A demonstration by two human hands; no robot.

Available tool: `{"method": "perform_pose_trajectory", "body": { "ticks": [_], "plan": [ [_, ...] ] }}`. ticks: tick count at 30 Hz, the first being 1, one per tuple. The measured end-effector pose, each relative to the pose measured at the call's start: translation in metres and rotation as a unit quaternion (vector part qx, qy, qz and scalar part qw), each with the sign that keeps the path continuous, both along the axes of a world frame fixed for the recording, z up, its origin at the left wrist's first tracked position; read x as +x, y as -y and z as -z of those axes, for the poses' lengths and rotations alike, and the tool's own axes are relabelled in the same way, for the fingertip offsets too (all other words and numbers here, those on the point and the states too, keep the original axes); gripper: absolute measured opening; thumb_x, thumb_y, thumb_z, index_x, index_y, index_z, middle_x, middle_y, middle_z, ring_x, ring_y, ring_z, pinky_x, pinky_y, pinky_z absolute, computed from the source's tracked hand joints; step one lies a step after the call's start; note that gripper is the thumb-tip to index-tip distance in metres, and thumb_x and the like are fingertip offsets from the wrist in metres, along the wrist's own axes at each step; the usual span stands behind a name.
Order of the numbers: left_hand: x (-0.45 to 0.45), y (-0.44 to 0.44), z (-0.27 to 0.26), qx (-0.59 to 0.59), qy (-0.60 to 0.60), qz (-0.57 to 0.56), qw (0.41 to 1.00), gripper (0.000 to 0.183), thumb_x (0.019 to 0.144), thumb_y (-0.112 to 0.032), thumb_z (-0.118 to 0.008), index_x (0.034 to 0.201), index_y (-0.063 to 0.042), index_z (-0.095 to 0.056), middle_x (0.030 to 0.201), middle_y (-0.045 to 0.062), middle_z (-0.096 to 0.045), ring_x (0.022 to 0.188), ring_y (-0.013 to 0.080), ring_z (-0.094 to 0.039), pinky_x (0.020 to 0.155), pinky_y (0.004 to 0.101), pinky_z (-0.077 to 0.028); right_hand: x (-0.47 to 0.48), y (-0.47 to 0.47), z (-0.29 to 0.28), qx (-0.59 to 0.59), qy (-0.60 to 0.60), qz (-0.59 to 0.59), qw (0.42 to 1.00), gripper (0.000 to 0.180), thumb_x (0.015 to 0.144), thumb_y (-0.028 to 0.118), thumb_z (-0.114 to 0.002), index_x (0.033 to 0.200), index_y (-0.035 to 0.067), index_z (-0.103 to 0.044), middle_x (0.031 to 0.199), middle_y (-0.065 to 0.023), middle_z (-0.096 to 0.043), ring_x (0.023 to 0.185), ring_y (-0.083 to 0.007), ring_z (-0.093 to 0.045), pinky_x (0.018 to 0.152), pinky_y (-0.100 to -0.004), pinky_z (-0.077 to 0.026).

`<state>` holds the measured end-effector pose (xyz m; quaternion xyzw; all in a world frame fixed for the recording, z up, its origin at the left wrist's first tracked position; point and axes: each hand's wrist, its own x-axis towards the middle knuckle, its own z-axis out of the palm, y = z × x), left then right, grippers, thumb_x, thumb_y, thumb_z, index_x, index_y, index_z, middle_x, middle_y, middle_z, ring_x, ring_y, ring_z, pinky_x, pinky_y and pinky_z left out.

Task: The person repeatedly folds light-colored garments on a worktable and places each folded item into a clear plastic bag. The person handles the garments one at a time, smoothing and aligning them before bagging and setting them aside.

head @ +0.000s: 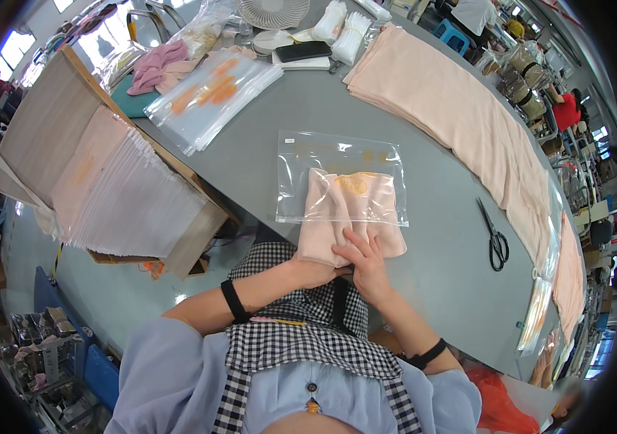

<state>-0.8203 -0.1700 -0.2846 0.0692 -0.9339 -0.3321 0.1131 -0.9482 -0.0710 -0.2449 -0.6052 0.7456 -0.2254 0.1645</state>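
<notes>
A folded piece of pale pink fabric [351, 238] lies partly inside a clear plastic zip bag [293, 163] on the grey table. Its near part sticks out of the bag's mouth, which faces me. My left hand [314, 271] grips the fabric's near left edge from below, with most of the fingers hidden under the cloth. On top of the near edge, my right hand [365, 266] presses with fingers spread, its thumb towards the left hand. Orange printing shows through the bag over the fabric.
A stack of clear bags [216, 97] lies at the far left. Beside the table a wooden box [200, 238] holds many bagged pieces. Black scissors [495, 238] rest to the right, near a long pile of pink fabric [438, 97]. A phone [303, 51] and a fan [273, 12] are at the back.
</notes>
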Motion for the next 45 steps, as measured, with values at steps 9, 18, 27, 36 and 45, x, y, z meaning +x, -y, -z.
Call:
{"method": "perform_pose_trajectory", "body": {
  "ticks": [9, 18, 27, 36, 45],
  "plan": [
    [0.005, -0.008, -0.001, -0.179, 0.186, 0.065, 0.964, 0.070, 0.090, -0.048, -0.049, 0.139, 0.000, -0.038, 0.144, 0.019, -0.037, 0.141, 0.0314, -0.020, 0.114, 0.0511, -0.008, -0.017, 0.042, 0.024, -0.028, -0.115, 0.002, 0.993, 0.060, 0.085, 0.048, -0.057, 0.139, 0.028, -0.044, 0.151, -0.0138, -0.027, 0.137, -0.0482, -0.020, 0.104, -0.0698, -0.013],
    [0.009, 0.041, -0.067, 0.115, 0.105, 0.236, 0.959, 0.030, 0.085, -0.028, -0.062, 0.110, -0.012, -0.065, 0.103, 0.013, -0.066, 0.109, 0.0250, -0.057, 0.091, 0.0360, -0.045, -0.017, 0.044, 0.014, 0.018, -0.109, -0.112, 0.988, 0.065, 0.084, 0.059, -0.052, 0.140, 0.026, -0.044, 0.149, -0.0162, -0.031, 0.140, -0.0447, -0.016, 0.107, -0.0673, -0.006],
    [-0.011, 0.108, -0.012, -0.170, 0.183, -0.151, 0.956, 0.072, 0.092, -0.052, -0.045, 0.148, -0.011, -0.025, 0.154, 0.016, -0.018, 0.144, 0.0315, -0.009, 0.111, 0.0592, -0.007, 0.021, 0.013, 0.013, -0.041, -0.089, -0.219, 0.971, 0.039, 0.087, 0.038, -0.059, 0.120, 0.017, -0.062, 0.132, -0.0097, -0.052, 0.128, -0.0284, -0.041, 0.105, -0.0541, -0.029],
    [0.024, 0.060, -0.011, -0.183, 0.090, -0.147, 0.968, 0.062, 0.090, -0.037, -0.054, 0.141, -0.005, -0.036, 0.147, 0.017, -0.032, 0.140, 0.0299, -0.024, 0.112, 0.0524, -0.017, -0.059, -0.044, 0.023, -0.176, -0.112, 0.092, 0.974, 0.023, 0.080, 0.011, -0.068, 0.102, 0.007, -0.068, 0.104, -0.0142, -0.067, 0.102, -0.0295, -0.062, 0.086, -0.0379, -0.050],
    [0.113, 0.058, -0.014, 0.316, 0.113, -0.278, 0.900, 0.022, 0.093, -0.023, -0.058, 0.096, -0.002, -0.059, 0.071, 0.007, -0.063, 0.063, 0.0131, -0.060, 0.057, 0.0264, -0.048, 0.003, -0.018, -0.011, 0.217, 0.511, 0.164, 0.815, 0.029, 0.091, 0.028, -0.062, 0.102, 0.002, -0.068, 0.085, -0.0085, -0.068, 0.056, -0.0099, -0.061, 0.049, -0.0213, -0.048]
  ]
}}
